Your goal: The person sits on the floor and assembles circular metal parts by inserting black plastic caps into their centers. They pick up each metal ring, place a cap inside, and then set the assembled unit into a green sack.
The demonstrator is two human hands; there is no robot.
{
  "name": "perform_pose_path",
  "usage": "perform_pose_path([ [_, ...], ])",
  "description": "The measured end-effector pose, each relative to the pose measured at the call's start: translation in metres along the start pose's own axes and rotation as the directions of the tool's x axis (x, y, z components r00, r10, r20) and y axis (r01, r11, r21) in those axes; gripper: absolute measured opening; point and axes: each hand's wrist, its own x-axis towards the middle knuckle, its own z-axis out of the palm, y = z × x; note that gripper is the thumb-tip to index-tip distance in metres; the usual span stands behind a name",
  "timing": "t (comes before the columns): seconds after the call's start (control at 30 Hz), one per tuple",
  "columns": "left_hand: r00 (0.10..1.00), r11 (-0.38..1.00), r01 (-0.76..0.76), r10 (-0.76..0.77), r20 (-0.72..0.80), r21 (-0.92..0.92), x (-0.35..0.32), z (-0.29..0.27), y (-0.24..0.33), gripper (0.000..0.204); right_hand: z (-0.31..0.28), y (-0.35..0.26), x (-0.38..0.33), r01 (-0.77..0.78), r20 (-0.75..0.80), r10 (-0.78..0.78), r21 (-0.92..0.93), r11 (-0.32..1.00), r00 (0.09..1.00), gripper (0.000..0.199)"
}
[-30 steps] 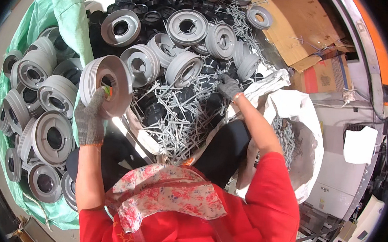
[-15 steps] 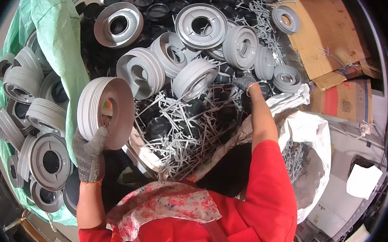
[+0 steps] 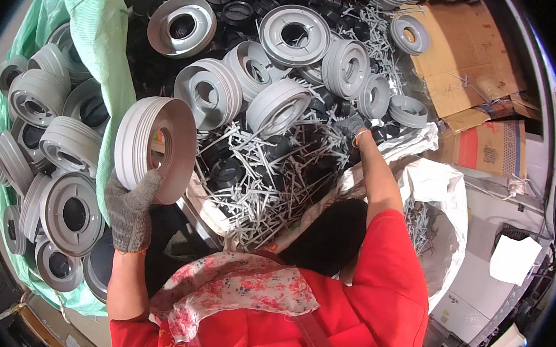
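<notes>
My left hand (image 3: 130, 209), in a grey knitted glove, grips the lower rim of a grey plastic ring (image 3: 155, 149) with ribbed sides, its thumb over the rim. The ring is tilted, with its hollow turned to the right. Farther off, my right hand (image 3: 352, 128), also gloved, reaches into a heap of thin grey plastic sprues (image 3: 270, 199) and round black caps (image 3: 228, 172). Its fingers are dark and mostly lost among the pieces. Beyond it lie more grey rings, one of them a tilted ring (image 3: 278, 108) and another a flat-faced ring (image 3: 295, 36).
On the left, a green woven sack (image 3: 108, 65) bulges with several grey rings (image 3: 72, 214). A white sack (image 3: 447, 192) with sprues inside stands by my right arm. Flattened cardboard (image 3: 457, 47) lies at the far right, above a pale grey cabinet (image 3: 479, 252).
The view has shifted slightly. A small grey ring beyond my right hand has tipped and turned. My left hand still holds its ring, and my right hand stays low in the heap.
</notes>
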Motion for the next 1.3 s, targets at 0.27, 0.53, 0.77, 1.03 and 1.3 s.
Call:
perform_pose_path([
  [0.27,0.998,0.996,-0.064,0.064,0.003,-0.061,-0.003,-0.01,-0.005,0.039,-0.121,-0.057,-0.07,0.055,0.096,-0.085,0.282,0.958,0.992,0.045],
  [0.53,0.991,0.975,-0.127,0.134,0.025,-0.184,0.008,-0.018,-0.018,0.04,-0.219,-0.109,-0.114,0.087,0.044,-0.099,0.216,0.973,0.994,0.051],
  [0.77,0.981,0.954,-0.177,0.19,0.033,-0.241,0.016,-0.016,-0.016,0.049,-0.204,-0.034,-0.13,0.05,-0.038,-0.032,0.7,0.712,0.999,0.044],
  [1.03,0.992,0.963,-0.116,0.126,0.024,-0.242,0.007,-0.023,-0.012,0.045,-0.296,-0.044,-0.286,0.105,-0.242,0.174,0.818,0.565,0.955,0.05],
  [1.3,0.983,0.962,-0.155,0.172,0.059,-0.226,0.002,-0.021,-0.011,0.053,-0.281,0.082,-0.404,-0.53,-0.12,0.516,-0.192,0.826,0.848,0.058],
])
